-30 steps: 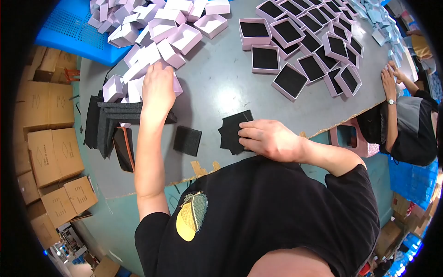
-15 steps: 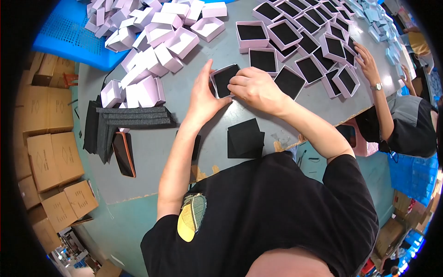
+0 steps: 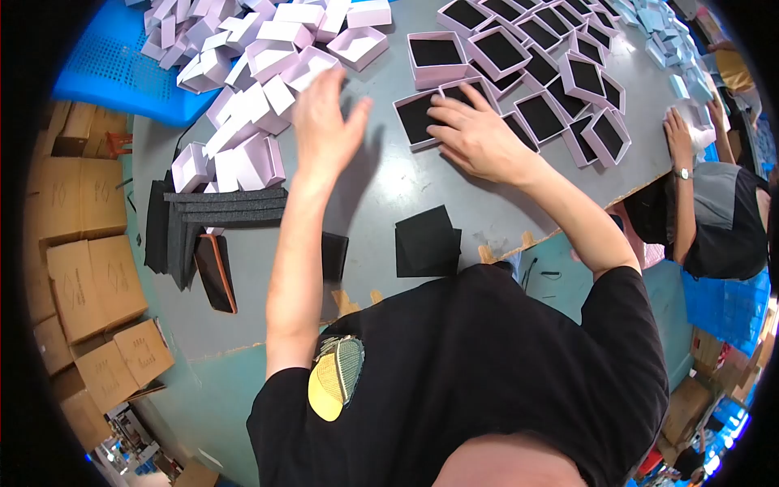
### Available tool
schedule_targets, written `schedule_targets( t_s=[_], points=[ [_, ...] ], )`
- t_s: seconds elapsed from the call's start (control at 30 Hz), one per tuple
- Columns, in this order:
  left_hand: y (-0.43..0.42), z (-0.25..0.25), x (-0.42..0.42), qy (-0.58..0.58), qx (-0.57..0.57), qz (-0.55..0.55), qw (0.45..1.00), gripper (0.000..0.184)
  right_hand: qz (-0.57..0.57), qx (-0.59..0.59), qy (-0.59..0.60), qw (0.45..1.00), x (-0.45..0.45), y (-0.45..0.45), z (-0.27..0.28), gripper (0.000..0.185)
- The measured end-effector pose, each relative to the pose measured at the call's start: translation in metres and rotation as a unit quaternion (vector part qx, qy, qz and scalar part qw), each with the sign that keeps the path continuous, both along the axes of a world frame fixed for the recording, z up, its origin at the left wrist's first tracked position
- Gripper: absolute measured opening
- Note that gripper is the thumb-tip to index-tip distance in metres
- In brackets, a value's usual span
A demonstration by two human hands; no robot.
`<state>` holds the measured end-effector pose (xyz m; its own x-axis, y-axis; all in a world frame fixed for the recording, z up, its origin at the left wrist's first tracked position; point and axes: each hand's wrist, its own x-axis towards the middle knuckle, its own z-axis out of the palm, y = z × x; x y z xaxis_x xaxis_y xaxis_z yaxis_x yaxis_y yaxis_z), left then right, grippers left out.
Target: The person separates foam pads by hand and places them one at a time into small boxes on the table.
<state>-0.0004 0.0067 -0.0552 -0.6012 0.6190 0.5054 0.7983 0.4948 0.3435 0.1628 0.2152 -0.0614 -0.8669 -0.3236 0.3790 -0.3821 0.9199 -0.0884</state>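
My left hand, thumb and fingers apart, reaches to the near edge of a heap of pale lilac box trays; its fingertips overlap one tray, and I cannot tell whether they touch. My right hand is spread over the near side of a group of trays lined with black foam. Its fingers lie at the right edge of one lined tray, gripping nothing I can see. Loose black foam squares lie stacked near the table edge in front of me.
Dark foam strips and a phone lie on the left of the table. A blue crate stands behind them. At right a co-worker's hand is beside light blue boxes. Cartons stack at far left.
My left hand has left the lined tray and moved up and left to the heap. The tray now sits against the other lined ones, under my right hand. The co-worker's hand moved right.
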Motion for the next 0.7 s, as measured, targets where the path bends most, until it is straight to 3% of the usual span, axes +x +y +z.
schedule_targets(
  t_s=[0.03,0.1,0.17,0.23,0.33,0.43,0.47,0.57,0.63,0.7],
  points=[
    [-0.002,0.007,-0.006,0.099,-0.029,0.071,0.992,0.056,0.030,-0.049,-0.013,0.998,0.003,-0.007,0.011,0.027],
    [-0.002,0.010,-0.015,0.065,-0.106,0.132,0.983,0.039,0.085,-0.146,-0.044,0.985,0.025,-0.025,0.040,0.031],
    [0.002,0.009,-0.019,0.031,-0.178,0.169,0.969,0.026,0.207,-0.195,-0.179,0.942,0.047,-0.045,0.054,0.039],
    [0.007,0.006,-0.020,-0.004,-0.248,0.186,0.951,0.015,0.222,-0.084,-0.232,0.943,0.063,-0.062,0.052,0.042],
    [0.005,0.006,-0.013,-0.022,-0.257,0.151,0.954,0.009,0.190,-0.137,-0.121,0.965,0.073,-0.067,0.017,0.033],
    [-0.011,0.012,0.018,0.071,-0.111,0.097,0.987,0.009,0.166,-0.230,-0.088,0.955,0.074,-0.062,0.014,0.029],
    [-0.016,0.007,0.022,0.056,-0.060,0.052,0.995,0.008,0.155,-0.262,-0.091,0.948,0.072,-0.058,0.017,0.028],
    [-0.027,-0.011,0.045,-0.158,0.028,-0.038,0.986,0.014,0.057,-0.268,0.004,0.962,0.060,-0.040,0.030,0.028],
    [-0.031,-0.015,0.057,-0.223,0.012,-0.058,0.973,0.019,-0.008,-0.314,0.063,0.947,0.045,-0.031,0.037,0.025],
    [-0.031,-0.022,0.063,-0.193,0.032,-0.052,0.979,0.049,0.000,-0.302,0.110,0.947,0.027,-0.031,0.034,0.027]
  ],
)
